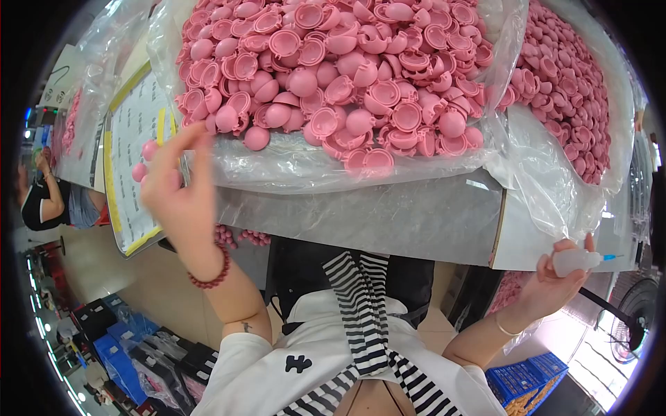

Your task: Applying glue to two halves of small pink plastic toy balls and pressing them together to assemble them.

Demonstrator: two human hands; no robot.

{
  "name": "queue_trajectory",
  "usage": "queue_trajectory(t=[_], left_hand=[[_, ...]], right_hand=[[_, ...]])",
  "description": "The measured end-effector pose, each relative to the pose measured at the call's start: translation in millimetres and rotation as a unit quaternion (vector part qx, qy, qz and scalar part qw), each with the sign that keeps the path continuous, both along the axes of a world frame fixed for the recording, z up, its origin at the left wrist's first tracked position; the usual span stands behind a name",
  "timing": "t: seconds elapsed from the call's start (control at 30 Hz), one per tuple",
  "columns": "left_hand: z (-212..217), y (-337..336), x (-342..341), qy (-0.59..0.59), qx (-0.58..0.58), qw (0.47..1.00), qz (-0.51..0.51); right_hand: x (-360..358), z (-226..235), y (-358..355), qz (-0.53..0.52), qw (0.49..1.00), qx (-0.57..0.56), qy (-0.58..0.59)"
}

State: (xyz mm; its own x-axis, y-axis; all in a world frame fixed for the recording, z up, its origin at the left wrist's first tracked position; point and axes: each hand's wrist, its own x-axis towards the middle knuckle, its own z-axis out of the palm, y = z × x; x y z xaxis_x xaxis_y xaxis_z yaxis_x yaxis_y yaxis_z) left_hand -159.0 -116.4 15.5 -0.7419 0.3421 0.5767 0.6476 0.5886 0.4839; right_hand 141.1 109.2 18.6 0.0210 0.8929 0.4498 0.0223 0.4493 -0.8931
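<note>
My left hand [182,187] is raised at the near left edge of a big heap of pink plastic half-shells [347,76]. Its thumb and forefinger come together in a pinch right by the outermost shells, blurred by motion. Whether a shell is between the tips cannot be made out. Low at the right, my right hand [548,295] grips a small white squeeze bottle [576,262] lying sideways, its blue needle tip pointing right. Several shells in the heap have joined or stacked halves; others show their hollow side.
Clear plastic sheeting [291,173] lines the heap along the grey table [361,215]. A second heap of pink pieces [565,104] stands at the right. Pink balls [149,149] rest on a yellow-taped white board [135,125] at left. A fan [635,312] stands at right; another person [52,197] sits far left.
</note>
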Motion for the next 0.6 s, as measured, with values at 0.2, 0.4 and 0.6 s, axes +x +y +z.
queue_trajectory(t=[0.2,0.4,0.6], left_hand=[[-2.9,26.0,16.0,-0.025,-0.145,0.988,-0.04],[-6.2,16.1,18.6,-0.071,-0.083,0.992,-0.07],[-6.1,30.7,85.0,-0.2,0.311,0.913,-0.172]], right_hand=[[7.9,-6.6,-13.6,0.118,0.992,-0.018,-0.041],[1.7,-9.2,-28.4,0.204,0.969,-0.111,0.083],[-36.8,-3.0,-69.3,0.426,0.847,-0.3,0.106]])
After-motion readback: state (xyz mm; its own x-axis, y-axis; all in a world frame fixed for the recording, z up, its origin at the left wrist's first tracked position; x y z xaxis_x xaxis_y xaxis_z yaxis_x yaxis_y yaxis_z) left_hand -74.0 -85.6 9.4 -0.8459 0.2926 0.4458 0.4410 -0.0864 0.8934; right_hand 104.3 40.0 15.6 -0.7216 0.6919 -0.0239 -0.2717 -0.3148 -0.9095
